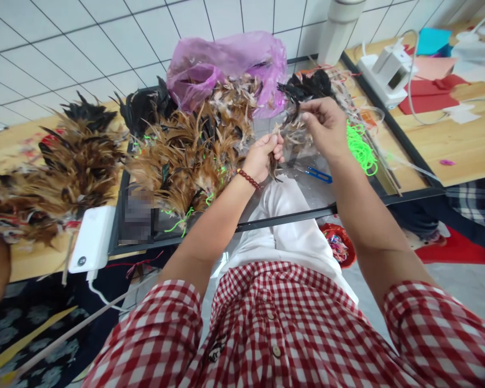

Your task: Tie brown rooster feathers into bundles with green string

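Observation:
My left hand is closed, thumb over curled fingers, around a small bunch of feathers whose dark ends hang below it and pale ends stick up above. To its right and slightly higher, my right hand pinches a dark feather between thumb and fingers. Just behind that hand lies a heap of black feathers. Blue thread snips rest on the glass tabletop below my right hand. A large pile of brown feather bundles, some tied with green cord, spreads left of my left hand.
A pink plastic bag holding feathers stands at the back. Bright green cord lies right of my right forearm. A white power bank sits at the left, a power strip at the right. The black table frame crosses before me.

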Tool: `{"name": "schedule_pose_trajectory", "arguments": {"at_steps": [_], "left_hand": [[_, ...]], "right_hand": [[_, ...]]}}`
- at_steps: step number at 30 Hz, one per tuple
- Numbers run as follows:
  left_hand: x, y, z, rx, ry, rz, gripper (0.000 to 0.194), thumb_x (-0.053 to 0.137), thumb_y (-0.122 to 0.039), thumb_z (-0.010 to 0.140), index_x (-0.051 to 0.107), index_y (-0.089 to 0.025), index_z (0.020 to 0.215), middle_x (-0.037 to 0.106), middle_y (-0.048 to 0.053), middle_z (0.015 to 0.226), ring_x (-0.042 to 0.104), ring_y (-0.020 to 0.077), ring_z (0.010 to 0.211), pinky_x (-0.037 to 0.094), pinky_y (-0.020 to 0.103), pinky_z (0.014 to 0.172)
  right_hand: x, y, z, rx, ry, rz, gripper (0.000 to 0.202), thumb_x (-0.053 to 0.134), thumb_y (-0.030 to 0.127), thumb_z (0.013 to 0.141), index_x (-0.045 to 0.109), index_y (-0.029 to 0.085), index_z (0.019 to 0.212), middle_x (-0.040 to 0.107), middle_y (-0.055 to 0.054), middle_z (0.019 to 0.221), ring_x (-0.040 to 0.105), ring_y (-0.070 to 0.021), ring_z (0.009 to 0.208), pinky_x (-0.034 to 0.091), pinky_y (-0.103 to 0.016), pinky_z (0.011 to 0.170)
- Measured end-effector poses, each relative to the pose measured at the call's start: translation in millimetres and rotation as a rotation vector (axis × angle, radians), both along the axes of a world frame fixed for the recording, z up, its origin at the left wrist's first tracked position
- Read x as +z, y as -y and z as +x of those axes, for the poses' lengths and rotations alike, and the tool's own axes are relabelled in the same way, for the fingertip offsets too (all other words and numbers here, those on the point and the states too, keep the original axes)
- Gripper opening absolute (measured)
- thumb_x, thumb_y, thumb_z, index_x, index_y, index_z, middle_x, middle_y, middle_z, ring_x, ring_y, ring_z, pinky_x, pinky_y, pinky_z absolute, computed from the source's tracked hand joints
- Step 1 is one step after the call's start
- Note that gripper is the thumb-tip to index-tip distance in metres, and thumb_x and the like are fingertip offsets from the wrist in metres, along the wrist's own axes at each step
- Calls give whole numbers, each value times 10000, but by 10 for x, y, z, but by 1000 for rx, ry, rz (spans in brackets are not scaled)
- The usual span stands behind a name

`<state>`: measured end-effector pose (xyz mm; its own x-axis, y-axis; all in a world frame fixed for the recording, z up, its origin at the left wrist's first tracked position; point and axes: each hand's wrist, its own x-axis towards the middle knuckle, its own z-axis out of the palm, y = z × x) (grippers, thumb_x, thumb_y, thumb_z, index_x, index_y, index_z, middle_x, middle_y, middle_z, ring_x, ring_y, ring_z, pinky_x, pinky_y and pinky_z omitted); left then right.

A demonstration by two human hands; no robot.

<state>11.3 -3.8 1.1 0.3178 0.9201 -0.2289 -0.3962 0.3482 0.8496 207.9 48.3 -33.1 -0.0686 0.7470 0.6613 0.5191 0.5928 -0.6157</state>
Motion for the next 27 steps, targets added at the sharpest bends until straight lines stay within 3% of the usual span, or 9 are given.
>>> {"name": "schedule_pose_trajectory", "arguments": {"at_steps": [4, 7, 12, 15, 17, 19, 23, 27], "left_hand": [[-17, -64, -44, 69, -33, -10, 255, 577, -376, 1038, 578, -200, 854, 419, -82, 583, 317, 23, 433, 337, 131, 435], [-127, -168, -66, 182, -182, 87, 277, 584, -429, 1027, 606, -210, 859, 442, -72, 589, 319, 37, 435, 302, 159, 427], [-361, -305, -97, 359, -598, 629, 300, 589, -443, 1014, 668, -215, 836, 616, -14, 674, 604, 122, 668, 495, 245, 675], [-416, -309, -110, 359, -772, 900, 259, 544, -377, 1034, 700, -220, 900, 732, 33, 859, 698, 180, 890, 526, 303, 852], [-396, -274, -106, 333, -827, 979, 233, 526, -318, 1034, 707, -223, 923, 759, 54, 959, 707, 202, 995, 521, 323, 925], [-341, -212, -90, 310, -816, 959, 206, 538, -273, 1017, 708, -226, 910, 761, 62, 987, 699, 215, 1045, 514, 329, 958], [-201, -62, -53, 299, -630, 754, 151, 635, -216, 941, 681, -238, 799, 723, 58, 925, 676, 228, 1090, 507, 296, 949], [-125, 2, -27, 178, -487, 590, 128, 720, -231, 887, 660, -237, 773, 699, 49, 900, 648, 233, 1120, 505, 276, 926]], "right_hand": [[49, 73, 171, -155, 138, 7, 346, 610, 570, 974, 759, 258, 964, 710, -97, 1016, 679, -272, 1011, 584, -482, 940], [72, 150, 111, -98, 154, -37, 285, 691, 526, 926, 775, 254, 938, 719, -90, 984, 677, -268, 972, 574, -478, 938], [44, 221, -193, 158, -53, -195, 397, 796, 583, 829, 793, 238, 1027, 714, -42, 883, 656, -203, 840, 578, -385, 809], [41, 242, -334, 283, -222, -279, 528, 817, 674, 771, 787, 251, 1085, 708, -18, 852, 651, -180, 816, 581, -348, 768], [56, 257, -388, 319, -317, -306, 555, 830, 698, 743, 784, 265, 1087, 718, -13, 871, 664, -176, 838, 590, -345, 783], [75, 274, -422, 326, -385, -318, 540, 849, 693, 723, 784, 276, 1060, 732, -10, 900, 677, -175, 860, 597, -349, 801], [106, 305, -463, 291, -453, -336, 507, 872, 700, 678, 779, 264, 920, 739, -11, 861, 679, -177, 810, 592, -347, 744], [145, 321, -436, 227, -423, -322, 536, 839, 757, 674, 726, 241, 771, 702, -10, 764, 647, -171, 741, 563, -335, 694]]}}
